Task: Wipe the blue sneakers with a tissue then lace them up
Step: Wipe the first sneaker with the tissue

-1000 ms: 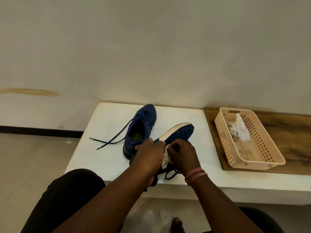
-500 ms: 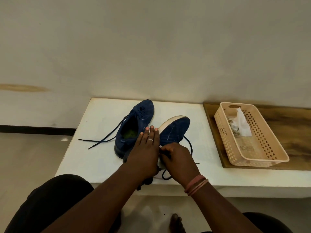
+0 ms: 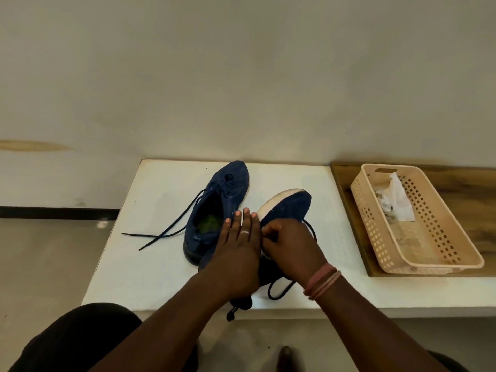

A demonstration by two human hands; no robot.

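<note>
Pressing flat with straight fingers, the left hand [image 3: 237, 253] now steadies the near sneaker [image 3: 284, 208], tipped on its side on the tabletop [image 3: 150, 264]; a second ago it curled round it. The right hand [image 3: 288, 245] pinches the tissue [image 3: 264, 252], so wiping goes on. Behind lies the other sneaker [image 3: 225, 194], laces loose.

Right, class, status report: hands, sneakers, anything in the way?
Left hand flat on near sneaker. Right hand curled on it; tissue hidden. Far sneaker unlaced. Nothing blocking.
</note>
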